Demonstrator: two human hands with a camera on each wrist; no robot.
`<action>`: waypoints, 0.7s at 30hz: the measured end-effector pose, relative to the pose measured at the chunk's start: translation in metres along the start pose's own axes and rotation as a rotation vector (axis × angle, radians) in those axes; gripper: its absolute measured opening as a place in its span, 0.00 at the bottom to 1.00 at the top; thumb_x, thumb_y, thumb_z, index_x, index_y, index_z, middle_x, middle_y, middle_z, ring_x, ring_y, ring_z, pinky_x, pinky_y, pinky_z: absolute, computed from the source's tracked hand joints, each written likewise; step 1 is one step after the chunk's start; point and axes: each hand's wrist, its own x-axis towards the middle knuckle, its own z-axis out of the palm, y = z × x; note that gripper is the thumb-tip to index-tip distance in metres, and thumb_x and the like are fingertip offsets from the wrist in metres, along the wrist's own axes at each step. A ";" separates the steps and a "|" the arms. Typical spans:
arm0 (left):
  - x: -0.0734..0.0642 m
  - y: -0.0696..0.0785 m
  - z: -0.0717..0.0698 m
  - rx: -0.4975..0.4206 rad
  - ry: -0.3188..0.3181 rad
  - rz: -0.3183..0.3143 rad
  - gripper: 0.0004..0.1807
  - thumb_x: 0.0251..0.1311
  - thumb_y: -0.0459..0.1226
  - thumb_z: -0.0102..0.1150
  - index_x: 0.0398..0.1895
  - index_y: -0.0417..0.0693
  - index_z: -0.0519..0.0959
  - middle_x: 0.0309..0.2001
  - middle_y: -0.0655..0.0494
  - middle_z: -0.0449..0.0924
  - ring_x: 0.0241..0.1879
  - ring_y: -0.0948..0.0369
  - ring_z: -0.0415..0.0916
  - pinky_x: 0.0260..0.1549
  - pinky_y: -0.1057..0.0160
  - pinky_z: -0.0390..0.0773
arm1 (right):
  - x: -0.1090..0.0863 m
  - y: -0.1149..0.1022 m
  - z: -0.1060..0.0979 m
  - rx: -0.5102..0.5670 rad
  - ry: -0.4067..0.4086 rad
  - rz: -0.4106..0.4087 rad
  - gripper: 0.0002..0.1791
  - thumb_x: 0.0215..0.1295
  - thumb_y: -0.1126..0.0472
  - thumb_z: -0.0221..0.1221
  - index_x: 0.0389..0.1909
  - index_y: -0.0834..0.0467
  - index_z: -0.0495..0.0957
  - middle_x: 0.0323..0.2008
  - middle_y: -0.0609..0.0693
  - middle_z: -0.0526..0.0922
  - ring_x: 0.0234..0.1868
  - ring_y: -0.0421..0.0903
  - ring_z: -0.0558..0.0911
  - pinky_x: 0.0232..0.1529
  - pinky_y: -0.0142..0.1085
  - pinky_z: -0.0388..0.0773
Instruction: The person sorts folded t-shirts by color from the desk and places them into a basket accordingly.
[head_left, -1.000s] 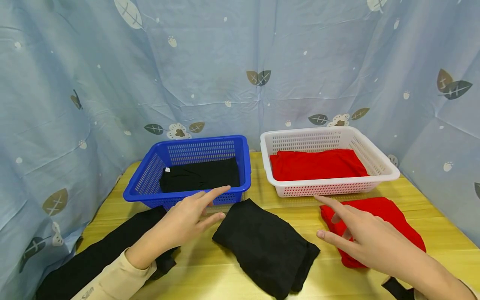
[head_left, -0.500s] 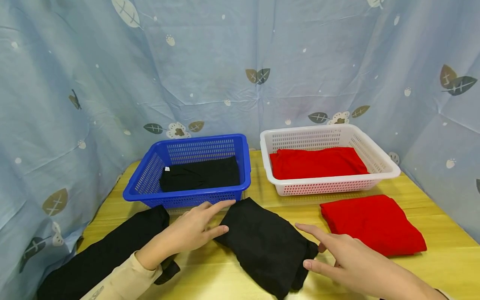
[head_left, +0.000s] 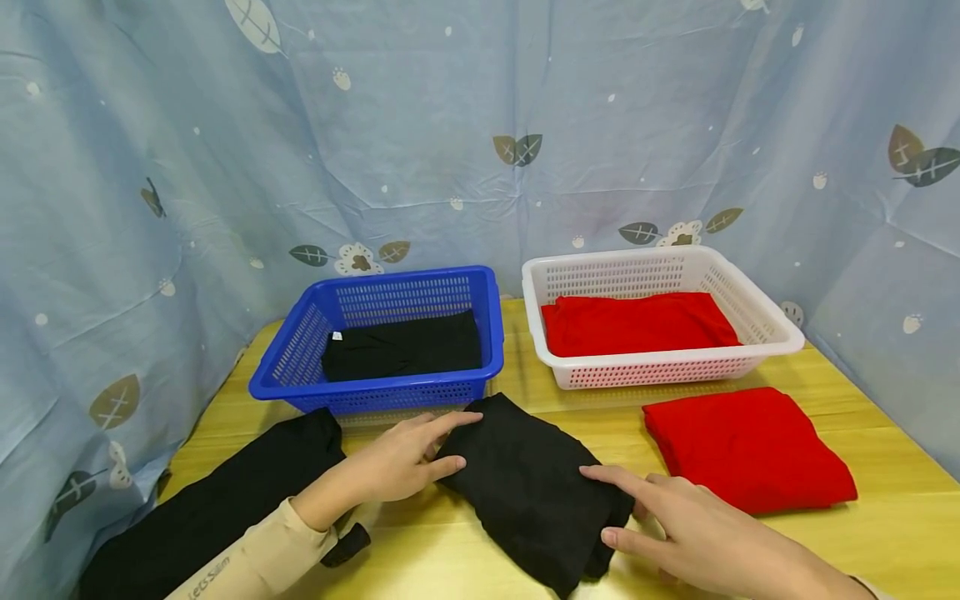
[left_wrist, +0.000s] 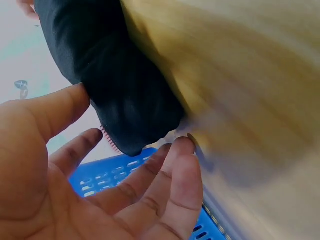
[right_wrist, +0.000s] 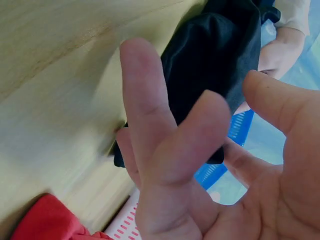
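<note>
A folded black garment (head_left: 532, 492) lies at a slant on the table, between both hands. At its left end is my left hand (head_left: 397, 462), thumb and index fingertip over the edge of the cloth. The left wrist view has that thumb against the dark fabric (left_wrist: 115, 90), the other fingers loosely bent and spread around its end. My right hand (head_left: 686, 537) is at the garment's right end, index fingertip and thumb overlapping its edge. In the right wrist view its fingers (right_wrist: 145, 75) are spread apart in front of the cloth. The garment's exact kind is hidden by the folding.
Behind stand a blue basket (head_left: 375, 389) with black folded cloth inside and a white basket (head_left: 667, 367) with red folded cloth. A folded red garment (head_left: 750, 450) lies right, another black garment (head_left: 217, 492) left, partly under the left forearm. A patterned curtain (head_left: 420, 108) surrounds the table.
My right hand has moved left and toward the front, from over the red garment to the black garment's right end. My left hand has shifted slightly right and lower onto its left end.
</note>
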 end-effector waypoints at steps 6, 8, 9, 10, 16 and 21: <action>0.000 -0.001 0.003 -0.027 -0.020 0.025 0.33 0.79 0.46 0.60 0.83 0.64 0.65 0.31 0.53 0.70 0.28 0.66 0.63 0.29 0.65 0.65 | 0.001 0.003 0.001 0.008 0.025 -0.106 0.38 0.74 0.39 0.64 0.81 0.37 0.65 0.36 0.42 0.79 0.30 0.36 0.75 0.29 0.32 0.74; 0.000 -0.001 0.004 -0.020 -0.020 0.024 0.32 0.79 0.46 0.60 0.83 0.66 0.65 0.33 0.53 0.70 0.30 0.66 0.64 0.31 0.65 0.66 | 0.002 0.004 0.002 0.017 0.025 -0.120 0.37 0.74 0.39 0.64 0.81 0.36 0.65 0.37 0.43 0.79 0.31 0.36 0.76 0.29 0.32 0.75; 0.000 -0.001 0.004 -0.020 -0.021 0.024 0.32 0.79 0.46 0.60 0.83 0.66 0.65 0.33 0.53 0.70 0.30 0.66 0.64 0.31 0.65 0.66 | 0.002 0.004 0.002 0.023 0.025 -0.122 0.37 0.74 0.39 0.64 0.81 0.35 0.65 0.38 0.43 0.79 0.31 0.36 0.76 0.29 0.32 0.75; -0.001 -0.001 0.004 -0.018 -0.023 0.022 0.32 0.79 0.47 0.60 0.83 0.66 0.65 0.33 0.53 0.71 0.31 0.66 0.65 0.32 0.65 0.67 | 0.003 0.004 0.002 0.024 0.027 -0.127 0.37 0.74 0.39 0.64 0.80 0.35 0.66 0.38 0.43 0.78 0.32 0.36 0.76 0.30 0.32 0.75; -0.004 0.003 0.005 -0.010 -0.037 0.016 0.32 0.80 0.48 0.59 0.83 0.68 0.65 0.46 0.55 0.79 0.40 0.62 0.71 0.40 0.61 0.73 | 0.006 0.002 0.002 0.051 0.035 -0.167 0.35 0.74 0.40 0.65 0.79 0.34 0.67 0.36 0.44 0.77 0.27 0.35 0.78 0.28 0.31 0.74; -0.005 0.006 0.006 -0.022 -0.043 0.016 0.31 0.79 0.48 0.60 0.82 0.69 0.66 0.51 0.57 0.80 0.43 0.63 0.73 0.43 0.60 0.75 | 0.009 0.000 0.000 0.043 0.035 -0.170 0.34 0.73 0.40 0.65 0.78 0.33 0.69 0.33 0.42 0.78 0.29 0.36 0.76 0.29 0.31 0.74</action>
